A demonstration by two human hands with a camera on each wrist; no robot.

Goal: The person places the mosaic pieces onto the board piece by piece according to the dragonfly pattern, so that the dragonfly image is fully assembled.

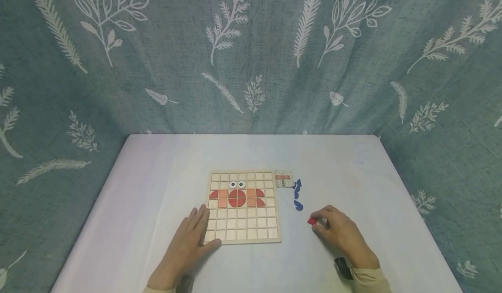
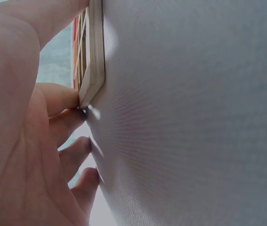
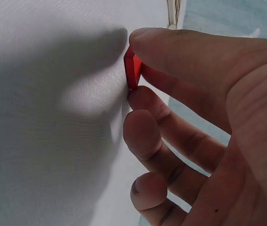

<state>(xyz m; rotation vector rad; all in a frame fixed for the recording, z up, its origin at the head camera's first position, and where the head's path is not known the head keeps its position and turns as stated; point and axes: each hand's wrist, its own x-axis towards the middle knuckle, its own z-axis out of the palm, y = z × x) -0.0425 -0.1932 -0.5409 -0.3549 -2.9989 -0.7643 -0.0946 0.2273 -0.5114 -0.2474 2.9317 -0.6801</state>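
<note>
A square wooden grid board [image 1: 242, 235] lies on the table with red and orange tiles [image 1: 223, 202] and two round eye tiles [image 1: 237, 184] in its cells. My left hand [image 1: 187, 240] rests at its lower left corner, fingers nearly straight along the left side and thumb at the front edge. The left wrist view shows fingers touching the board's corner [image 2: 96, 77]. To the right of the board, my right hand [image 1: 341, 232] pinches a small red tile [image 3: 132, 70] between thumb and fingers, close over the table. Its other fingers curve loosely below.
A small pattern card [image 1: 284, 179] lies beside the board's upper right corner. Several dark blue pieces [image 1: 298, 206] lie in a loose column between the board and my right hand. Patterned green curtains [image 1: 251, 66] stand behind and at both sides of the white table [image 1: 172, 162].
</note>
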